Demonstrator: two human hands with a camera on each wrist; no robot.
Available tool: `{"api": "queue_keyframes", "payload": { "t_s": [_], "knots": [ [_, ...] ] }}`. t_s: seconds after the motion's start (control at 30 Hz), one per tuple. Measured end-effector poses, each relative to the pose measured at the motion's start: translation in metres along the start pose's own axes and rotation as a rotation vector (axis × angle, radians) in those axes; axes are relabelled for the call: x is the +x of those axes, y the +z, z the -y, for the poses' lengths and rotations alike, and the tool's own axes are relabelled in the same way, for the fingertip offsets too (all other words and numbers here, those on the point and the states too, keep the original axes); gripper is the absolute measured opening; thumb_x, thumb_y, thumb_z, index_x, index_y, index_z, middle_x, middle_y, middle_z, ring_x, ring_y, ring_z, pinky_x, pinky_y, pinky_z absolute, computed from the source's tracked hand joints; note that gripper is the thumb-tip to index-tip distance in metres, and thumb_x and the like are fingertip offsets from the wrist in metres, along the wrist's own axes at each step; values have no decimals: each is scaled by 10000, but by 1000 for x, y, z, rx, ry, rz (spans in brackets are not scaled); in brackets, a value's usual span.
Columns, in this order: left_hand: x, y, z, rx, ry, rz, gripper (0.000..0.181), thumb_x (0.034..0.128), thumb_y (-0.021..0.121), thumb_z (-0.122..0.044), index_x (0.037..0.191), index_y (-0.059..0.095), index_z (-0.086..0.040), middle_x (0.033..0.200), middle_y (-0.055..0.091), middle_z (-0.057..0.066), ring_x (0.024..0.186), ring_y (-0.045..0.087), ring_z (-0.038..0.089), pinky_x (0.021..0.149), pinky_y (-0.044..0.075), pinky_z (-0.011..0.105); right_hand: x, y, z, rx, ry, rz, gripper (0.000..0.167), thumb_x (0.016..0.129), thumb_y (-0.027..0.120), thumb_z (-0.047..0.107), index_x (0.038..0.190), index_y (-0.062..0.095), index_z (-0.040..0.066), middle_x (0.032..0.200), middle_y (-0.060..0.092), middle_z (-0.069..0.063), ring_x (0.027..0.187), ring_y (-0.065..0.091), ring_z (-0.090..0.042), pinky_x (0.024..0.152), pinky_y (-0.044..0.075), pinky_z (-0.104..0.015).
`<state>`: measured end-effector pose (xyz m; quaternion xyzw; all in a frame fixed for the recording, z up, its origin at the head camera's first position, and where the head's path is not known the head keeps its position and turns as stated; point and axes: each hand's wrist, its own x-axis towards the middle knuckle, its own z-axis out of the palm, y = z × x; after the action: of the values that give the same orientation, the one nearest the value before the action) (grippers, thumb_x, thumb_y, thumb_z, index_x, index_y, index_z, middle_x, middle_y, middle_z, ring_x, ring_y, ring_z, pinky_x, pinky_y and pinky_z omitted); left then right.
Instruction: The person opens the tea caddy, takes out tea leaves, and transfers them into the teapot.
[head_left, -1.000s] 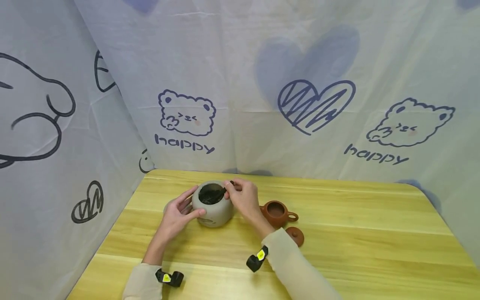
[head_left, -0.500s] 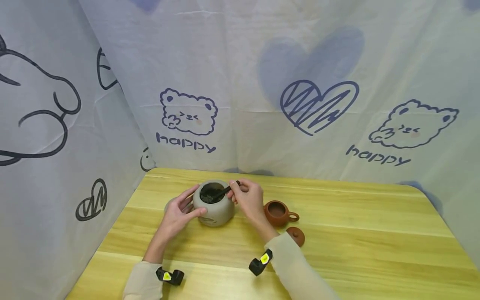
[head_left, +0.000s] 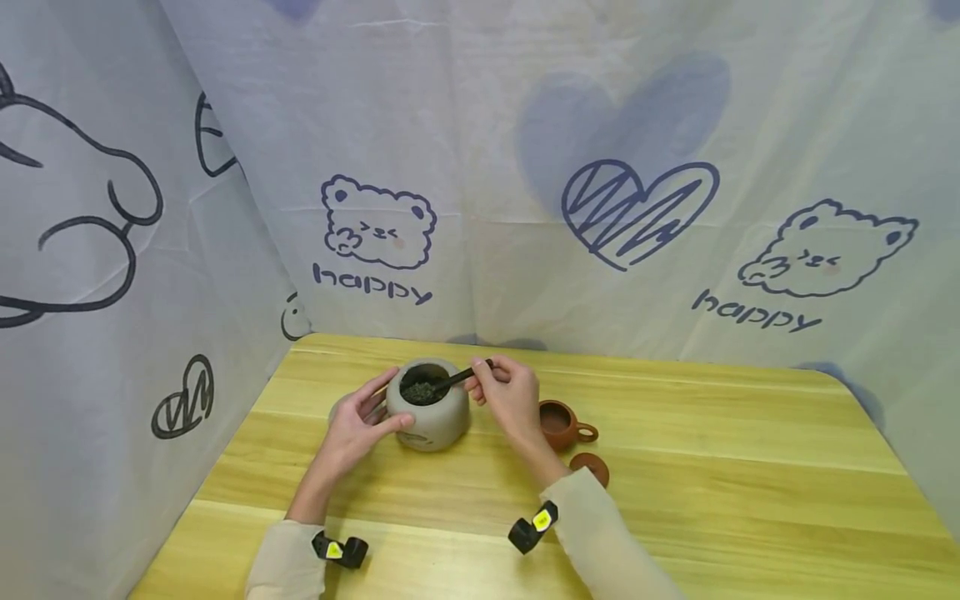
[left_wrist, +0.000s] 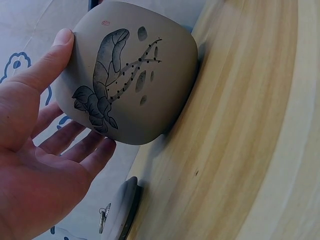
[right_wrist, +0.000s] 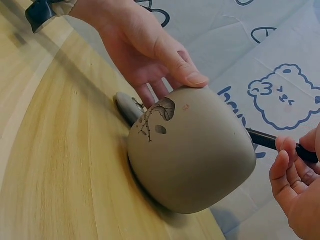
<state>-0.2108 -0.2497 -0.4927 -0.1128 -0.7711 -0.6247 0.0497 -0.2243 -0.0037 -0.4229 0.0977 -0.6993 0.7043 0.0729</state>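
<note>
A round grey ceramic tea jar [head_left: 431, 429], painted with a dark plant motif, stands on the table with its mouth open and dark loose tea leaves [head_left: 418, 393] inside. My left hand [head_left: 354, 429] holds its left side, thumb at the front near the rim and fingers around behind. The right hand [head_left: 510, 398] pinches the handle of a slim black tea scoop [head_left: 467, 374], which slants down into the mouth; its far end lies among the leaves and is partly hidden. In the right wrist view the same scoop [right_wrist: 262, 139] sticks out past the jar's rim.
Beside my right wrist stand a small reddish-brown clay teapot [head_left: 558, 435], uncovered, and its lid [head_left: 590, 468]. A grey lid with a metal ring [left_wrist: 122, 212] lies near the left hand. Printed cloth [head_left: 495, 275] hangs behind the wooden table [head_left: 712, 467].
My right hand has drawn back to the right, pulling the scoop partly out, so more handle shows and leaves appear higher in the mouth. The left hand keeps its hold on the jar.
</note>
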Motion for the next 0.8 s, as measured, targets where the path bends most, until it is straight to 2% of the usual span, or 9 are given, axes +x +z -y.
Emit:
{"api": "queue_keyframes", "payload": {
  "t_s": [0.43,0.67,0.8],
  "knots": [
    [-1,-1,0,-9,-9,6,791,870,831,-64,1554,433,-54,1609,391,140,1471,368,353,1139,394,305,-2,-7,4,24,-13,-15,236,1028,627,64,941,689,-146,810,685,-354,545,613,-111,536,564,-205],
    [-1,-1,0,-4,-11,0,782,872,829,-63,1551,441,-57,1608,393,141,1468,374,355,1141,396,317,9,-14,-20,36,-12,-23,258,1035,635,111,955,707,-124,800,701,-312,548,617,-136,535,571,-223],
    [-2,-1,0,-8,-5,2,773,879,820,-51,1552,439,-54,1610,387,152,1471,368,364,1150,391,344,9,-20,-25,45,-29,-37,260,1030,653,161,937,724,-71,776,713,-258,555,622,-140,530,568,-223]
  ]
}}
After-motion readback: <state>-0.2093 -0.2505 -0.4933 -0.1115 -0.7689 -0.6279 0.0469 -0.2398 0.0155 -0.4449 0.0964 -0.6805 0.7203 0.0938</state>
